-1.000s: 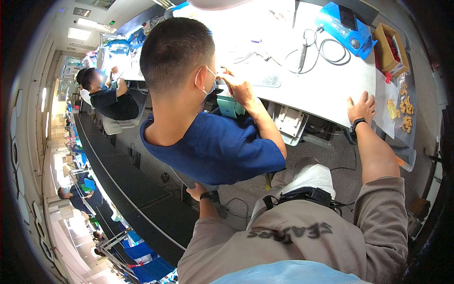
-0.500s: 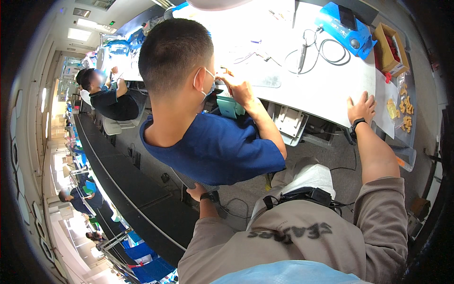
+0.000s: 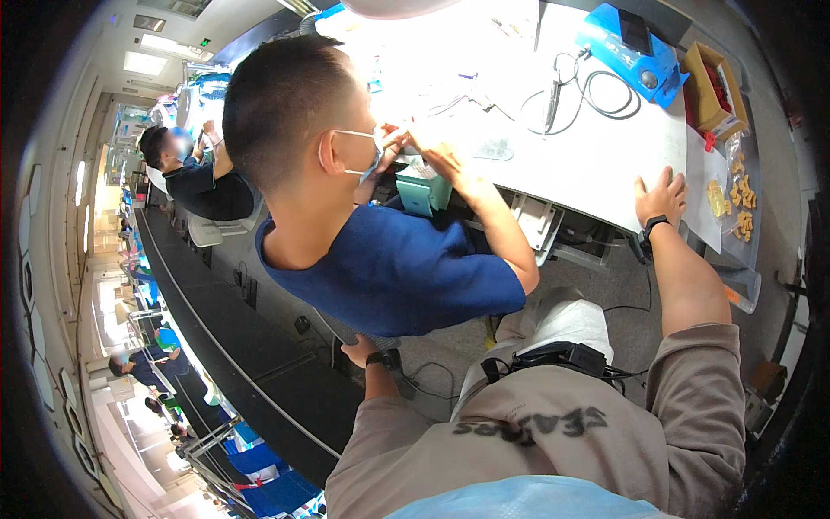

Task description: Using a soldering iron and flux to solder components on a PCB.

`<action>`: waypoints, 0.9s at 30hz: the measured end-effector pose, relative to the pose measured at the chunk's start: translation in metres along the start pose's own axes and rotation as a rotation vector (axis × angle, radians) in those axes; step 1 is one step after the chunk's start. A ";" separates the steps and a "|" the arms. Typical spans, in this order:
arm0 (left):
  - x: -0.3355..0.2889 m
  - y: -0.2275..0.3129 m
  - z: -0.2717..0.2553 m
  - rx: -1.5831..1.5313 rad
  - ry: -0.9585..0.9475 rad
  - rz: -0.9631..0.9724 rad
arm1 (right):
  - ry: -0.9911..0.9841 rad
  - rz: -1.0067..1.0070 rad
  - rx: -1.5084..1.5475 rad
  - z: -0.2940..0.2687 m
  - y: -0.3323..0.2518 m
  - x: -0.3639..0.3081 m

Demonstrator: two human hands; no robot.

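Note:
My right hand [image 3: 662, 199] lies flat near the edge of the white worktable [image 3: 622, 164], palm down with its fingers spread, holding nothing. A dark band [image 3: 654, 227] circles that wrist. Low on the left, my left hand [image 3: 358, 351] grips the dark chair back [image 3: 380, 339] behind a seated co-worker; some of its fingers are hidden. The co-worker, in a blue top [image 3: 398, 268] and a face mask [image 3: 370, 160], sits between my arms. That person's hands [image 3: 424, 147] meet above the table edge; what they pinch is too small to make out.
A blue bench device [image 3: 631, 56] with a cabled handpiece [image 3: 552, 105] stands at the far right. Beside it are a cardboard box [image 3: 713, 86] and a clear tray [image 3: 754, 251] with small tan parts [image 3: 743, 203]. A teal box [image 3: 422, 192] sits by the co-worker. Black benches run along the left.
The co-worker's head has shifted left and turned slightly, and both of that person's hands now show together. My two hands have stayed where they were.

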State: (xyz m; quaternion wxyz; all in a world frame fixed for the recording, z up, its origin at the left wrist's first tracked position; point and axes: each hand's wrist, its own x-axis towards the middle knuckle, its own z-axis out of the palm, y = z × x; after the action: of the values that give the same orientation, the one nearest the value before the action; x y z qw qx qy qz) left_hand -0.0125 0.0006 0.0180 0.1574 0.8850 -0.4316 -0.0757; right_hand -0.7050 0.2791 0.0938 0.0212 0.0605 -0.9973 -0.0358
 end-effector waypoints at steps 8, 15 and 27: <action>-0.002 0.000 0.002 0.003 -0.002 -0.005 | 0.007 0.001 0.005 0.003 0.002 0.001; -0.001 -0.002 0.003 0.005 0.016 0.023 | 0.007 0.004 0.009 0.006 0.003 0.003; -0.005 0.004 0.002 0.012 0.032 0.009 | 0.003 0.011 0.006 0.005 0.004 0.002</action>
State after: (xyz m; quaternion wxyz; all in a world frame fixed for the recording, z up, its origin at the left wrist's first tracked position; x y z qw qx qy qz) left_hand -0.0190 0.0016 0.0180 0.1592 0.8851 -0.4334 -0.0582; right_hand -0.7081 0.2829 0.0892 0.0229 0.0552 -0.9977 -0.0325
